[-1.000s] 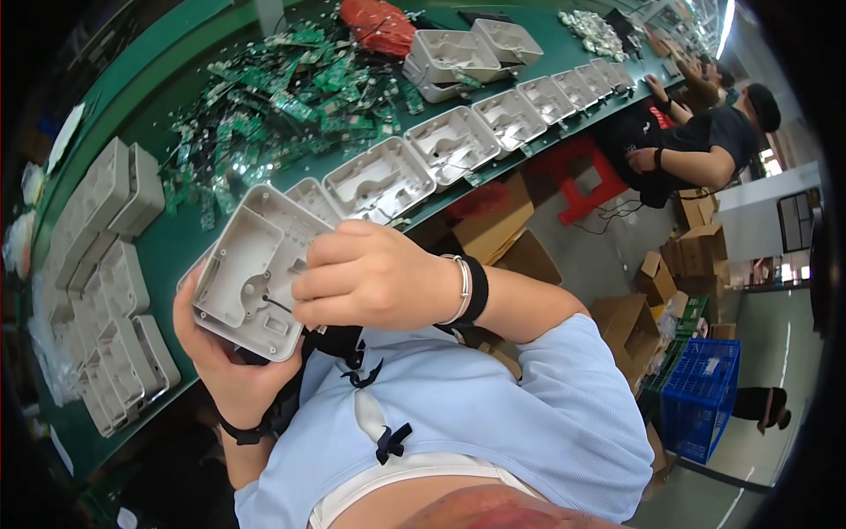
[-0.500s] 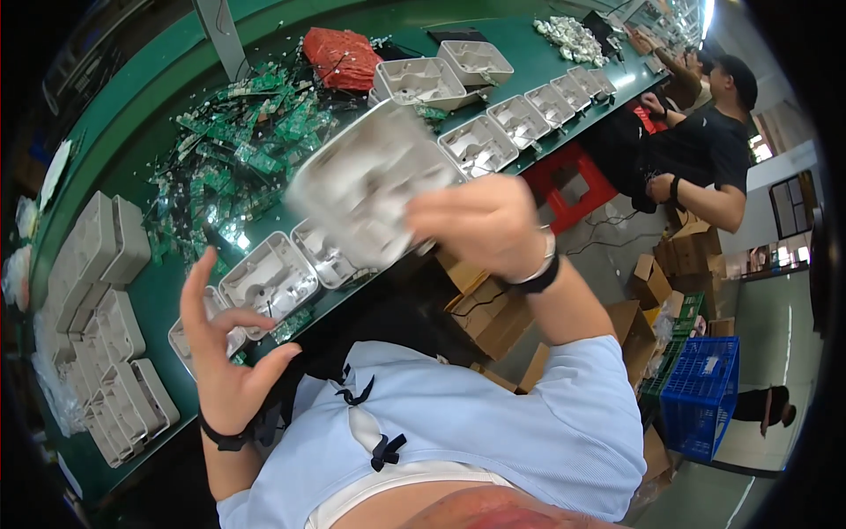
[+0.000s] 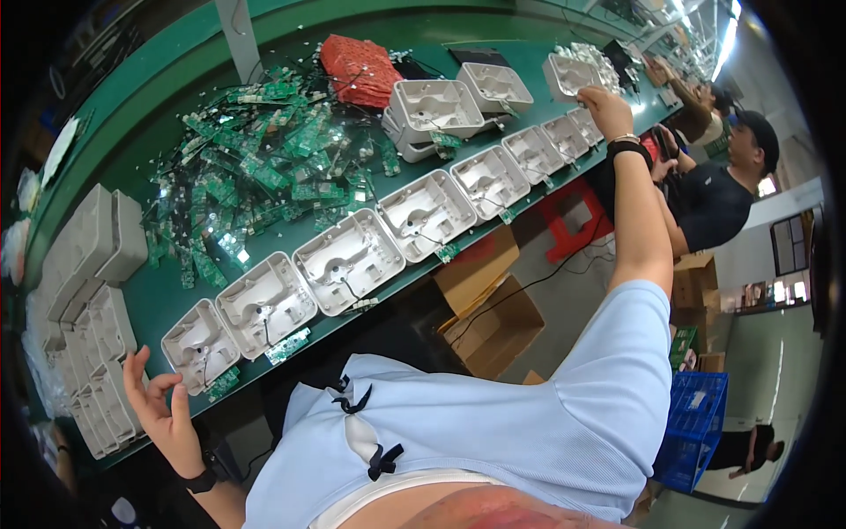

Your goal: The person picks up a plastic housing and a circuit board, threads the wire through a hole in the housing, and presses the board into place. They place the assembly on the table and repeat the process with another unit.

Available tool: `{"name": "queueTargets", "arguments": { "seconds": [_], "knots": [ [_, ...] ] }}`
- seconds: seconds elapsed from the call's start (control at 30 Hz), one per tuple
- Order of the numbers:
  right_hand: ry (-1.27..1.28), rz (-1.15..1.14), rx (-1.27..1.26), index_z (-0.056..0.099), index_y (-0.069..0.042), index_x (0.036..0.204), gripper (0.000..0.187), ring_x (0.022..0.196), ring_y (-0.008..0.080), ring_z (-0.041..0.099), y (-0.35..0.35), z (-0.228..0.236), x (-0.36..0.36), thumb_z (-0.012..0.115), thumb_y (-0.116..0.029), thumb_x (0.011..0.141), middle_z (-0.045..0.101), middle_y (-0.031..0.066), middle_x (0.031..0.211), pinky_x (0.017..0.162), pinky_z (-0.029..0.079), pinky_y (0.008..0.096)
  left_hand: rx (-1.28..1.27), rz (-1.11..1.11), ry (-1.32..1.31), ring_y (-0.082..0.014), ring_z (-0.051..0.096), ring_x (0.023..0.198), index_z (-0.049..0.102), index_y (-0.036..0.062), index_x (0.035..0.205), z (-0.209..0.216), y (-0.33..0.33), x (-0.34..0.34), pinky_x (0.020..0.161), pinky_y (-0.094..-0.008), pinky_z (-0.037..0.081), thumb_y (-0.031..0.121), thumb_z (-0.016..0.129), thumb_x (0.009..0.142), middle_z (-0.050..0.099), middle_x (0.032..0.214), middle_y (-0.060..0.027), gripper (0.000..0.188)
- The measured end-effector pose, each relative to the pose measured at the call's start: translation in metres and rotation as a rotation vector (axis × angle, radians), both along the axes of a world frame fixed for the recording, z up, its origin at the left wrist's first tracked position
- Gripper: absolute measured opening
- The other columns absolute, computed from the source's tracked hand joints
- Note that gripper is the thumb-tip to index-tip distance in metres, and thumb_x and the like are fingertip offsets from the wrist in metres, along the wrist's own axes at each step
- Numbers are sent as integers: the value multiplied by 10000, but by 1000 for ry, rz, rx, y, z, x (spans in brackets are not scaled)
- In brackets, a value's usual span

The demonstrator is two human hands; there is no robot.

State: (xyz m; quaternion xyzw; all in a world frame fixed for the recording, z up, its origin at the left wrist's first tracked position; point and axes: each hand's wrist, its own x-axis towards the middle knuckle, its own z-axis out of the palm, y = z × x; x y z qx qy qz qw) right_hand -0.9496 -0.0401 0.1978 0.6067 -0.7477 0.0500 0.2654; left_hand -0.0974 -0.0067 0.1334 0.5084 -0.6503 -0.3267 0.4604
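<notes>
My right arm reaches out to the far right of the bench. There my right hand pinches the near edge of a white plastic housing, above the far end of the row. Below my left side, my left hand is raised with its fingers apart, holding nothing. It is nearest to the leftmost housing of a row along the bench's front edge. In the row, open housings such as the middle one carry black wires, with small green circuit boards hanging or lying at the edge.
A heap of green circuit boards covers the middle of the green bench, beside a red bag. More housings stand behind the row, others are stacked at left. A person in black stands at right, near a red stool.
My right hand has carried the housing from in front of me to the far right, uncovering the row. My left hand has moved lower and left.
</notes>
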Motion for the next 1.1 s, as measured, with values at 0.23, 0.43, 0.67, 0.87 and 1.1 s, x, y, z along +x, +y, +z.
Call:
{"name": "queueTargets", "arguments": {
  "seconds": [0.23, 0.43, 0.67, 0.87, 1.1],
  "knots": [
    [-125, 104, 232, 786, -158, 1070, 197, 1012, 337, 713, -51, -53, -18, 660, -285, 989, 753, 78, 1091, 847, 568, 441, 2, 127, -59, -142, 625, 992, 316, 32, 1641, 1, 24, 41, 1001, -294, 495, 12, 610, 1019, 453, 1605, -170, 688],
    [-64, 112, 343, 759, -80, 1059, 215, 1054, 404, 670, -49, -79, -80, 672, -262, 986, 714, 166, 1106, 900, 535, 493, -1, 353, -43, -132, 633, 1005, 352, 30, 1627, 1, 31, 60, 972, -294, 512, 5, 631, 1017, 520, 1545, -161, 671],
    [-310, 189, 406, 731, 0, 1087, 198, 1067, 429, 667, -84, -103, -106, 702, -153, 966, 718, 201, 1118, 896, 529, 487, -36, 619, -187, -163, 619, 1040, 507, 37, 1512, -9, 55, 82, 939, -308, 507, 87, 717, 980, 598, 1424, -114, 575],
    [-252, 189, 403, 733, -8, 1171, 237, 1103, 430, 671, -82, -92, -104, 680, -146, 985, 712, 214, 1189, 916, 536, 469, -232, 806, -792, -332, 593, 1162, 633, 44, 1340, -13, 51, 93, 1011, -432, 471, 217, 819, 879, 630, 1325, -142, 526],
    [-135, 125, -78, 725, -53, 1292, 293, 1099, 380, 680, -33, -63, -80, 615, -145, 1037, 711, 187, 1280, 940, 533, 433, -276, 747, -983, -340, 577, 1255, 698, 88, 1211, -28, 40, 115, 1121, -516, 364, 279, 844, 845, 651, 1341, -97, 438]
  ]
}}
